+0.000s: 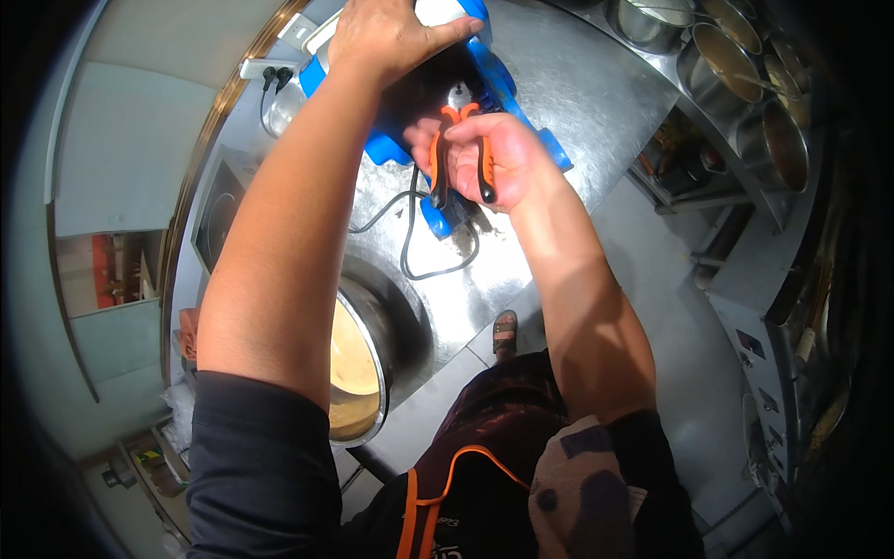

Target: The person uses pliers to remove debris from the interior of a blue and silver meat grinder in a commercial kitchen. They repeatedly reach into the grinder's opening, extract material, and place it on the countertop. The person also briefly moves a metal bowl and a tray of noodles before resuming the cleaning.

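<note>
My right hand (489, 157) holds a pair of pliers (459, 100) with orange and black handles, the metal jaws pointing away from me over a dark opening. The handles are spread across my palm and fingers. My left hand (398, 35) lies on the top of a blue and white appliance (499, 80), its thumb stretched to the right along the blue edge; what its fingers touch is hidden. A blue foot-like part (438, 216) shows below the pliers. From beneath the appliance a black cable (407, 255) loops over the steel table (580, 77).
A large metal pot (383, 391) of pale yellowish contents stands near my left forearm. At the left are a power strip (253, 69) with black plugs and an induction hob (218, 209). Several steel pots (772, 147) line the right side, above a unit with knobs (758, 391).
</note>
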The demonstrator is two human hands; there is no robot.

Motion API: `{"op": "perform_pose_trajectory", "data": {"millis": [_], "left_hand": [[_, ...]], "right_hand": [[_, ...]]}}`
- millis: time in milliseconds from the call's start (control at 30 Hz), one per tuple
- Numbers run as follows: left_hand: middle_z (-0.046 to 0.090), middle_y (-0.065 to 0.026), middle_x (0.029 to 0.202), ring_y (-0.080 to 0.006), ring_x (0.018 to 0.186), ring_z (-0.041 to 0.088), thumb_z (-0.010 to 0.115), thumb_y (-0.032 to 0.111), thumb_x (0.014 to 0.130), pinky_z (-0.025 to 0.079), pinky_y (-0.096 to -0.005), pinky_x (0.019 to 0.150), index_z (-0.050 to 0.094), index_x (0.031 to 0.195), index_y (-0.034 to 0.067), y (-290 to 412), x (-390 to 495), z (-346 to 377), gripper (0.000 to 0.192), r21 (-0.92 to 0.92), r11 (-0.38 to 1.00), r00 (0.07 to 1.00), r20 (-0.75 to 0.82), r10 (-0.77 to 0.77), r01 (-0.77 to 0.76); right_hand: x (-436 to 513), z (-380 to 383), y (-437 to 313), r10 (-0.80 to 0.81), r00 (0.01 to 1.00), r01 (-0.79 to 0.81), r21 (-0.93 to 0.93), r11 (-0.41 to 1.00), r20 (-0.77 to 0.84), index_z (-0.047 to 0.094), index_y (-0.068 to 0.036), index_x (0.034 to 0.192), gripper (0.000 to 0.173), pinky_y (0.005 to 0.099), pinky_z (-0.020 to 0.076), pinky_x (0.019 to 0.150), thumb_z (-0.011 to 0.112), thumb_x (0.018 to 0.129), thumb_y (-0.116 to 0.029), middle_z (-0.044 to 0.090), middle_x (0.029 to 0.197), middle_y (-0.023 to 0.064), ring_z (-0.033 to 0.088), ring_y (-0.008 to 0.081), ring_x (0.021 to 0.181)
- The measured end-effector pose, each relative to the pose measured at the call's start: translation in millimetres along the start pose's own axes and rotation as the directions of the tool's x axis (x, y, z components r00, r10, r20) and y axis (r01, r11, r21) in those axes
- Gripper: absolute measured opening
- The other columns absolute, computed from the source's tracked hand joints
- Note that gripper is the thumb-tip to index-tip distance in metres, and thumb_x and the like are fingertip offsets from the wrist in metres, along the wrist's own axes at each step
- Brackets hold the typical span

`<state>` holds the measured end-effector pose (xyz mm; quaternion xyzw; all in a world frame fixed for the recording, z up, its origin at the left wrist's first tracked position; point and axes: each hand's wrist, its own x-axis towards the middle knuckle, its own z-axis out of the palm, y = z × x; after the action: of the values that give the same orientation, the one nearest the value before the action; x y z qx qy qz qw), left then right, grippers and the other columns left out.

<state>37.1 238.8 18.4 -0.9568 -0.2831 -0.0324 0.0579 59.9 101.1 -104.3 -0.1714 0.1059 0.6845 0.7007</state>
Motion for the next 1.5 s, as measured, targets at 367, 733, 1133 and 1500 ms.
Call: {"op": "perform_pose_trajectory", "data": {"millis": [367, 733, 1133, 1500], "left_hand": [[0.049, -0.0185, 0.151, -0.0371, 0.140, 0.045, 0.061, 0.069, 0.083, 0.034, -0.0509, 0.117, 0.043, 0.153, 0.012, 3, 1, -2, 0.091, -0.018, 1.000, 0.998, -0.060, 0.018, -0.019], [0.043, -0.0167, 0.157, -0.0356, 0.146, 0.040, 0.061, 0.068, 0.083, 0.030, -0.0495, 0.121, 0.036, 0.157, 0.014, 1, 5, 0, 0.095, -0.051, 0.998, 0.998, -0.057, 0.038, -0.041], [0.037, -0.0147, 0.164, -0.0339, 0.151, 0.034, 0.062, 0.067, 0.083, 0.025, -0.0479, 0.125, 0.029, 0.163, 0.016, 0, -12, -9, 0.100, -0.179, 0.979, 0.995, -0.046, 0.086, -0.093], [0.040, -0.0154, 0.160, -0.0338, 0.148, 0.037, 0.060, 0.066, 0.084, 0.028, -0.0474, 0.122, 0.033, 0.158, 0.016, 0, -4, -9, 0.093, -0.121, 0.990, 0.997, -0.037, 0.062, -0.066]], "right_hand": [[-28, -8, 17, -0.019, 0.985, -0.043, -0.352, 0.935, -0.170, 0.052, -0.009, 0.103, 0.016, 0.0235, 0.0379, 0.048, 0.060, 0.091, -0.003, 0.049, 0.073, 0.0009, 0.044, 0.0092, 0.055], [-55, -29, 55, -0.542, 0.813, -0.156, -0.977, 0.148, -0.212, 0.057, 0.001, 0.121, 0.036, 0.0444, 0.0528, 0.083, 0.059, 0.086, -0.008, 0.070, 0.096, 0.0236, 0.070, 0.0401, 0.092], [-44, -39, 32, -0.266, 0.944, -0.086, -0.924, 0.372, -0.195, 0.060, -0.002, 0.085, 0.014, 0.0356, 0.0442, 0.066, 0.058, 0.080, -0.015, 0.056, 0.077, 0.0065, 0.054, 0.0188, 0.072], [-43, -16, 15, -0.078, 0.990, -0.003, -0.572, 0.820, -0.117, 0.052, 0.005, 0.128, 0.047, 0.0368, 0.0585, 0.094, 0.056, 0.081, -0.003, 0.062, 0.117, 0.0230, 0.068, 0.0277, 0.103]]}}
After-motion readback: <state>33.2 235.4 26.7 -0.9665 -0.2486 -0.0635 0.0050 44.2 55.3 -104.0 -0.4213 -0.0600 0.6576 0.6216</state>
